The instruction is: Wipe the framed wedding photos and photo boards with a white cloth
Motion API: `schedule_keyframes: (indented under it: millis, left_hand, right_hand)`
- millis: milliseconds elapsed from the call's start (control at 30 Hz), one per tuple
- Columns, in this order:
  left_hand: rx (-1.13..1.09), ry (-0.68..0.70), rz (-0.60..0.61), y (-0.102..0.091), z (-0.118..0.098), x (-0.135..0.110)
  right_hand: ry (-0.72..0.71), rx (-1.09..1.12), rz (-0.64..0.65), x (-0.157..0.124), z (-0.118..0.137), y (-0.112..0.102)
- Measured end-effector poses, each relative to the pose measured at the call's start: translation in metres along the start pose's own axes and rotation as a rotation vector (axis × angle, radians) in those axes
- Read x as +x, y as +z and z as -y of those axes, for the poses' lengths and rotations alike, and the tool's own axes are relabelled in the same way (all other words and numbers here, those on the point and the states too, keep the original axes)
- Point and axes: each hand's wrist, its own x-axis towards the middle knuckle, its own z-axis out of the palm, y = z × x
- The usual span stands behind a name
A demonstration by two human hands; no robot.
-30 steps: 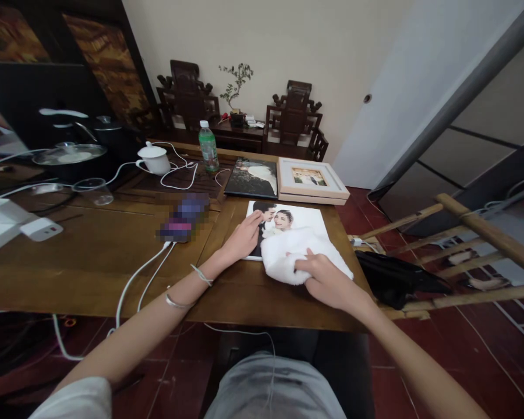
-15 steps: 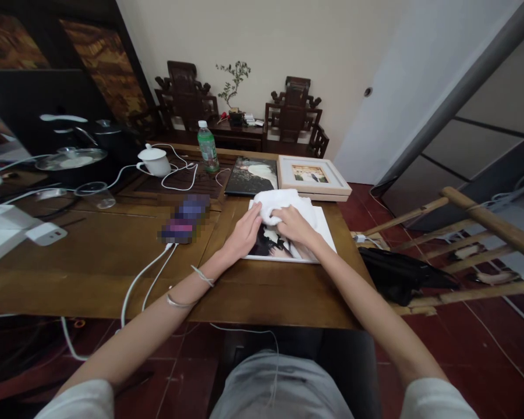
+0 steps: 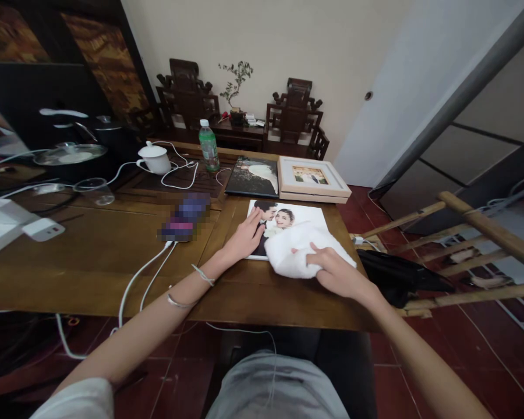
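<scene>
A white-edged photo panel (image 3: 312, 213) showing two people lies flat on the wooden table (image 3: 244, 297). My left hand (image 3: 247, 235) rests on its left edge, fingers stretched out flat. Bunched in my right hand (image 3: 334, 269) is a white cloth (image 3: 288, 253), which covers the panel's lower right part and hangs over its near edge. The fingertips of my right hand are partly sunk in the cloth. Just behind the panel lie a dark photo panel (image 3: 255, 176) and a pale wooden picture frame (image 3: 288, 181), side by side.
Left of my hands lies a phone (image 3: 184, 218) with white cables plugged in. Farther back stand a green-labelled bottle (image 3: 208, 146), a lidded white cup (image 3: 154, 160) and a clear plastic cup (image 3: 95, 192). A bamboo rack (image 3: 484, 227) and a black bag (image 3: 402, 273) are at the right.
My right hand has drawn the white cloth from the panel's upper part toward me and to the right, uncovering the pictured faces. My left hand has stayed at the left edge.
</scene>
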Motion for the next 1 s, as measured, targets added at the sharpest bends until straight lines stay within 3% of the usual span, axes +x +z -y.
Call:
schedule_keyframes:
  millis: [133, 300, 567, 667, 800, 1000]
  left_hand:
    - [0.047, 0.007, 0.025, 0.002, 0.003, 0.000]
    - [0.079, 0.009, 0.022, 0.001, 0.001, 0.000]
    - [0.093, 0.046, 0.003, -0.002, 0.001, 0.000]
    - [0.102, 0.076, -0.007, -0.003, 0.001, 0.000]
    - [0.091, 0.090, -0.008, -0.004, 0.001, -0.001]
    - [0.076, 0.046, 0.002, -0.001, 0.000, -0.002]
  right_hand:
    - [0.130, -0.075, -0.148, 0.002, -0.038, -0.007]
    - [0.266, -0.184, -0.311, 0.044, -0.068, -0.003]
    - [0.204, -0.001, -0.265, 0.153, -0.036, 0.000]
    - [0.156, 0.010, -0.223, 0.179, -0.025, 0.004]
    - [0.196, 0.014, -0.214, 0.176, -0.030, 0.003]
    - [0.268, -0.066, -0.334, 0.116, -0.080, -0.018]
